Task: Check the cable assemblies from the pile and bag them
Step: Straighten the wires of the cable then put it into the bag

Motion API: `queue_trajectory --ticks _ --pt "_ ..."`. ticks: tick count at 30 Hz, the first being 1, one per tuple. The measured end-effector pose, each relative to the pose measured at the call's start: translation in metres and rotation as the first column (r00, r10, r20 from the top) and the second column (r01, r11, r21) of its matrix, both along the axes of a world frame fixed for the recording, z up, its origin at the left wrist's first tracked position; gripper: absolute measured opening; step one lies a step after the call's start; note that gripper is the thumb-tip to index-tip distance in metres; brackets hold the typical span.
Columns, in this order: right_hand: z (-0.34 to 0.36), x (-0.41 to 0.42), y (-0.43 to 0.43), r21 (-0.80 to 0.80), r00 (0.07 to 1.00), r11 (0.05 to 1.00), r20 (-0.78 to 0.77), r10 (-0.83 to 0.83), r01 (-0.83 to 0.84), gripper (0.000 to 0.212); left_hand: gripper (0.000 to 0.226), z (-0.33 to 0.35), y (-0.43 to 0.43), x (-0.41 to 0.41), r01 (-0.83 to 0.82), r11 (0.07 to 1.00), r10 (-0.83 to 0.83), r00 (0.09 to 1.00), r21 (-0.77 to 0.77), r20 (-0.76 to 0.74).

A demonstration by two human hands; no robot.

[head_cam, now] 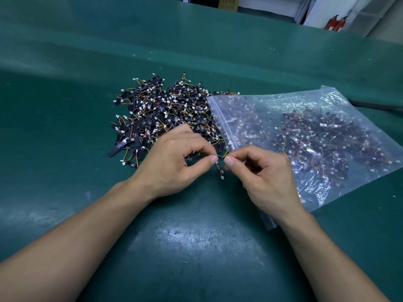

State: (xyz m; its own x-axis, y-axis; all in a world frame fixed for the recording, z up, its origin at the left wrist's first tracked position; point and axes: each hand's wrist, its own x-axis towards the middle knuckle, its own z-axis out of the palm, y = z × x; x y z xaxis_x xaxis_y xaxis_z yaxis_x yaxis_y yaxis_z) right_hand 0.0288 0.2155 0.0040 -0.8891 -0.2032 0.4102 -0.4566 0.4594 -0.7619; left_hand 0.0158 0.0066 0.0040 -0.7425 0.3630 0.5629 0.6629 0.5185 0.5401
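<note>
Two bare forearms reach in from the bottom corners of the frame over a green bench mat (192, 247), which shows a pale worn patch in the lower centre. The hands meet just below the middle of the frame. The left hand (174, 158) and the right hand (261, 177) each pinch one cable assembly (219, 167) between thumb and forefinger, thumb tips nearly touching, other fingers curled in. From the pinch, a short black strip hangs down and ends in a small white connector just above the mat, while its thin yellow and orange wires rise toward the bag's mouth.

Just behind the left hand, centre left of the frame, lies the pile (161, 114) of like assemblies: black strips, coloured wires and white plugs, heaped and tangled. To its right, touching its edge, a clear zip-lock bag (305, 118) lies flat, its sealing strip facing the pile, with many assemblies inside. The right wrist covers the bag's lower left corner.

Farther off, a black cable (375, 106) runs by the right edge. At the upper right stand two red fire extinguishers (335, 22); a cardboard box (229, 3) sits at the top centre.
</note>
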Motion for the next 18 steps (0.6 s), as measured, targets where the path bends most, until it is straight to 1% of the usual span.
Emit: queue_trajectory --ticks 2,6,8,10,11,13,15,18 --pt "0.000 0.001 0.001 0.006 1.000 1.000 0.006 -0.018 0.018 0.005 0.008 -0.001 -0.001 -0.001 -0.022 1.000 0.022 1.000 0.002 -0.002" --pt "0.002 -0.001 0.007 0.049 0.988 0.987 -0.042 -0.149 0.151 0.012 0.009 -0.003 -0.001 -0.002 -0.084 0.996 0.083 0.996 0.033 0.033" --pt "0.002 -0.003 0.010 0.134 0.979 0.970 -0.048 -0.197 0.202 0.022 0.011 -0.003 -0.002 -0.003 -0.104 0.994 0.102 0.994 0.044 0.050" --pt "0.001 -0.007 0.014 0.242 0.967 0.938 -0.008 -0.254 0.248 0.035 0.013 -0.004 -0.003 -0.004 -0.117 0.992 0.114 0.991 0.047 0.066" --pt "0.000 -0.009 0.016 0.292 0.959 0.919 0.013 -0.282 0.266 0.039 0.014 -0.005 -0.003 -0.004 -0.121 0.991 0.117 0.990 0.049 0.075" --pt "-0.001 -0.010 0.019 0.349 0.947 0.892 0.040 -0.320 0.286 0.037 0.013 -0.005 -0.002 -0.003 -0.129 0.990 0.124 0.988 0.050 0.092" --pt "-0.001 -0.011 0.020 0.337 0.938 0.889 0.042 -0.343 0.310 0.031 0.013 -0.005 -0.002 -0.003 -0.137 0.990 0.132 0.986 0.043 0.106" --pt "0.002 -0.013 0.020 0.237 0.925 0.901 0.027 -0.379 0.362 0.027 0.015 -0.004 -0.001 -0.003 -0.125 0.992 0.125 0.985 -0.004 0.121"
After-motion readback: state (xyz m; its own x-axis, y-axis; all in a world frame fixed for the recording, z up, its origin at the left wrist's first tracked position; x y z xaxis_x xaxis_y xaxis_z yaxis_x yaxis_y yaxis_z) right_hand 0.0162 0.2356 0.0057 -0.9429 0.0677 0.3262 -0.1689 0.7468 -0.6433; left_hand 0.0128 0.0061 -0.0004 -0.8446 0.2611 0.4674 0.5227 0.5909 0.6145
